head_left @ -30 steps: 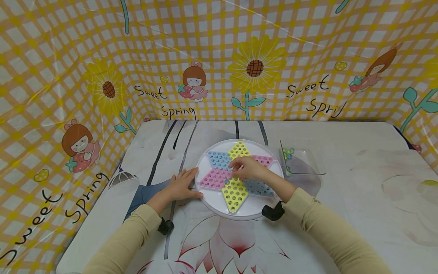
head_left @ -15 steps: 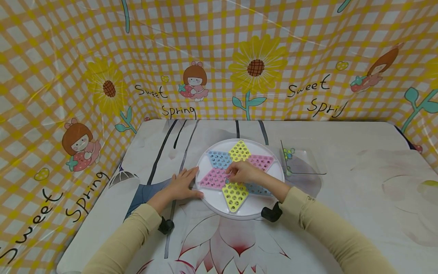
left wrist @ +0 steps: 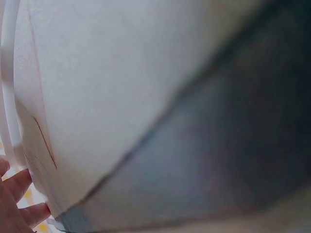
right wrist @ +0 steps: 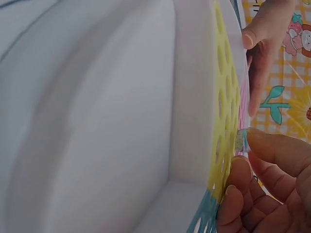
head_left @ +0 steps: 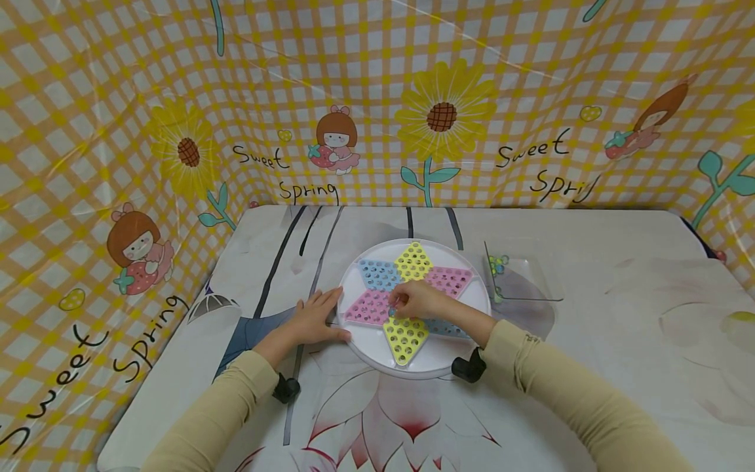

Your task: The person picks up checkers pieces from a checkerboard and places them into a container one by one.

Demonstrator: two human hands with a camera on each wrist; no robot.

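A round white Chinese checkers board [head_left: 436, 357] with a yellow, pink and blue star of holes lies on the table. Over the middle of the star, my right hand [head_left: 421, 300] has its thumb and fingertips brought together. In the right wrist view, the right hand [right wrist: 272, 179] pinches a small clear-and-blue marble [right wrist: 240, 140] at the holes; the fingers partly hide it. A bluish marble [head_left: 392, 312] also shows beside the fingertips in the head view. My left hand [head_left: 315, 319] rests with spread fingers against the board's left rim; its fingers [left wrist: 19, 184] show at the left wrist view's lower corner.
A clear plastic box [head_left: 531, 278] stands right of the board, with several green, yellow and blue marbles [head_left: 497, 264] at its left side. A patterned cloth covers the table [head_left: 619, 328]. A yellow checked curtain [head_left: 377, 85] hangs behind and at the sides.
My right hand has moved slightly down and left over the star, its fingertips coming beside the bluish marble, then stayed almost still. My left hand has not moved.
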